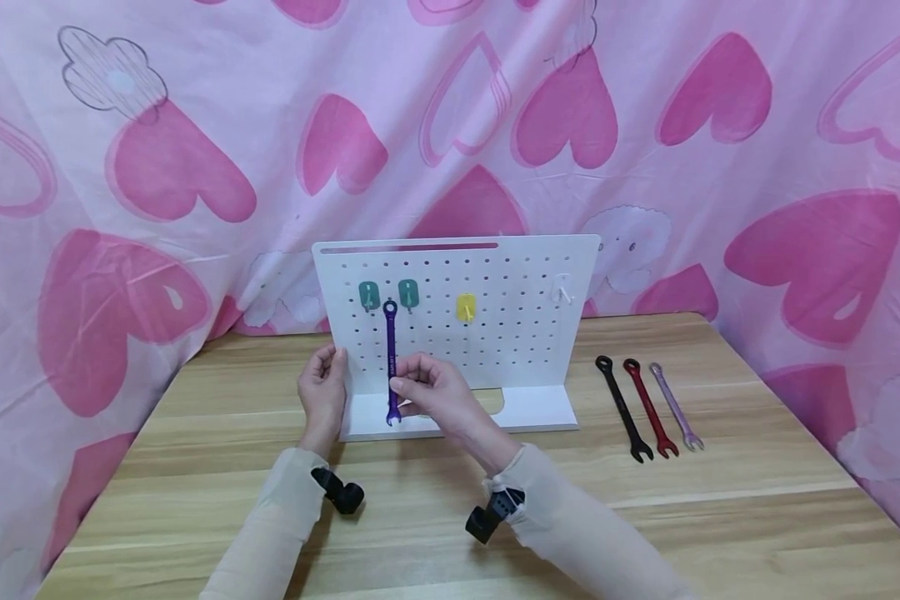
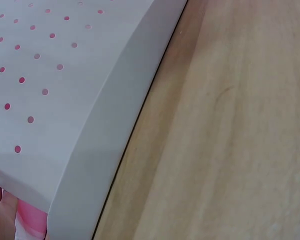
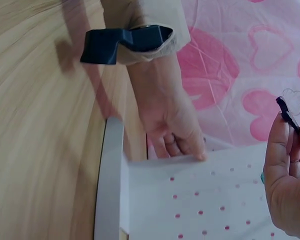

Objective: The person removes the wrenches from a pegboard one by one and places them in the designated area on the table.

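A purple combination wrench (image 1: 391,342) stands nearly upright in front of the white pegboard (image 1: 487,346), pinched near its lower part between the thumb and fingers of my right hand (image 1: 442,398). Its ring end is up, just below and between two green hooks, the left one (image 1: 369,295) and the right one (image 1: 408,292). My left hand (image 1: 322,392) grips the board's left edge; in the right wrist view its thumb (image 3: 199,147) lies at the edge while the other fingers curl behind. The left wrist view shows mostly board and table, with fingers (image 2: 7,210) at the corner.
A yellow hook (image 1: 466,307) and a white hook (image 1: 562,288) are also on the board. To its right, a black wrench (image 1: 624,408), a red wrench (image 1: 650,407) and a light purple wrench (image 1: 676,407) lie on the wooden table (image 1: 765,508). A heart-patterned curtain (image 1: 390,75) hangs behind.
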Demonstrator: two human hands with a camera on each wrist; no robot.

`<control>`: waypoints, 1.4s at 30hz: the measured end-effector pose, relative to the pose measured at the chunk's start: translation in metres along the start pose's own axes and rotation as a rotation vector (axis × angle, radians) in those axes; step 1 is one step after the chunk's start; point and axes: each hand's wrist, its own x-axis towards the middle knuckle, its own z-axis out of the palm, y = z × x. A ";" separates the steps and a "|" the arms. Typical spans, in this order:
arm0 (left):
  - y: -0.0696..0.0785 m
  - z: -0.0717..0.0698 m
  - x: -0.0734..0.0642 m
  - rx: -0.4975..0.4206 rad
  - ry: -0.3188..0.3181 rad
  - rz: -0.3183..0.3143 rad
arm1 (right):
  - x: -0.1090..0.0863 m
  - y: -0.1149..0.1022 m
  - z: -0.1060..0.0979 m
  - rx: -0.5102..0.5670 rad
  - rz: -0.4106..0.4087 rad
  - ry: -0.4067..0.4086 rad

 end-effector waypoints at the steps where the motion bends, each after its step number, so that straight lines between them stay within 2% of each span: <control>1: 0.000 0.000 0.000 -0.002 0.004 0.001 | -0.001 0.000 -0.003 -0.006 -0.003 0.002; 25: 0.000 0.000 0.000 0.012 0.000 0.002 | -0.028 0.012 -0.051 -0.038 -0.047 0.033; 42: -0.002 0.000 0.000 0.012 0.007 0.014 | -0.051 0.016 -0.094 -0.099 -0.036 0.114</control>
